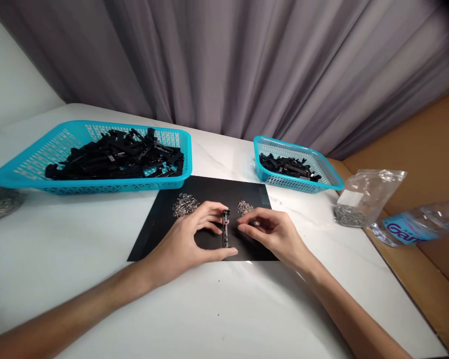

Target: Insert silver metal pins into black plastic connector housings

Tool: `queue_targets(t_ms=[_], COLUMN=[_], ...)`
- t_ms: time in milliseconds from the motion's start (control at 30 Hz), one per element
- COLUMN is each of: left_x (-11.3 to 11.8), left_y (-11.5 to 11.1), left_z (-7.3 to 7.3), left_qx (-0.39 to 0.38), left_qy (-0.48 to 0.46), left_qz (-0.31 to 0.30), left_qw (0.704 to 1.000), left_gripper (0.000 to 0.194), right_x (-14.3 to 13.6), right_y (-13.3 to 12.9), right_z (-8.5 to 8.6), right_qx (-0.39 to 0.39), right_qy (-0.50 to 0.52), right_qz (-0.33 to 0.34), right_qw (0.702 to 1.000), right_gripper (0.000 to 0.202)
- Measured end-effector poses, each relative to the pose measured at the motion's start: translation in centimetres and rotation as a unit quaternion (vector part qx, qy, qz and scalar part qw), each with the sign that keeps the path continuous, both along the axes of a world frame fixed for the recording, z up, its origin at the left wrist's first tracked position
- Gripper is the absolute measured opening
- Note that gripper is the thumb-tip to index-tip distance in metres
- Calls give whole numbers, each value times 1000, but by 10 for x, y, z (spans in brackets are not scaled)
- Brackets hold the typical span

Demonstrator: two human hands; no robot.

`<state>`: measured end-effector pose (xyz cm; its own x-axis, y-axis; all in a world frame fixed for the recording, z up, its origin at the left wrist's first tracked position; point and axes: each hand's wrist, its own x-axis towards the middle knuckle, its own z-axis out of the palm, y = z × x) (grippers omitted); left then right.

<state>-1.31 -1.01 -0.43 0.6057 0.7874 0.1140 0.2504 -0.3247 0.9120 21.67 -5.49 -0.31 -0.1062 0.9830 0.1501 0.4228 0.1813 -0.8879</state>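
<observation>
Counter (194, 309) w/ black mat (224, 194) on top. Over mat: L hand (183, 239), pinching; R hand (279, 229), fingers curled, tips close, can't tell if gripping anything. Black part (225, 229) btwn L thumb & fingers, long axis near-to-far, just left of R fingertips, apart.

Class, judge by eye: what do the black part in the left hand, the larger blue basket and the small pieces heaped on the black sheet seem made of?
Black part: probably plastic, slightly glossy; pale highlights leave metal possible.
Larger blue basket: likely plastic, with a soft sheen and regular moulded perforations.
Small pieces: apparently metal, shiny, from their silvery glints.
</observation>
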Motion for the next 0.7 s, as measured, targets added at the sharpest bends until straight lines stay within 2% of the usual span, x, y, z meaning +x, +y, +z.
queue_targets(t_ms=[167,233,367,533,700], left_x=[-1,-1,-1,-2,-1], left_y=[1,2,3,3,4], left_z=[5,6,5,3,3], left_qx=[136,162,164,171,169], left_qy=[97,119,129,123,124], left_qz=[-2,-12,-14,-12,-3], left_qw=[986,980,978,978,978], left_gripper=[58,56,55,57,57], right_x=[1,2,2,0,-5], right_y=[0,-1,-1,0,0], right_z=[3,4,3,2,0], right_qx=[28,19,1,45,13], right_qy=[-54,-67,-57,-33,-8], right_qz=[-6,-16,-24,-39,-64], right_qw=[998,997,998,998,998], right_gripper=[13,12,15,12,16])
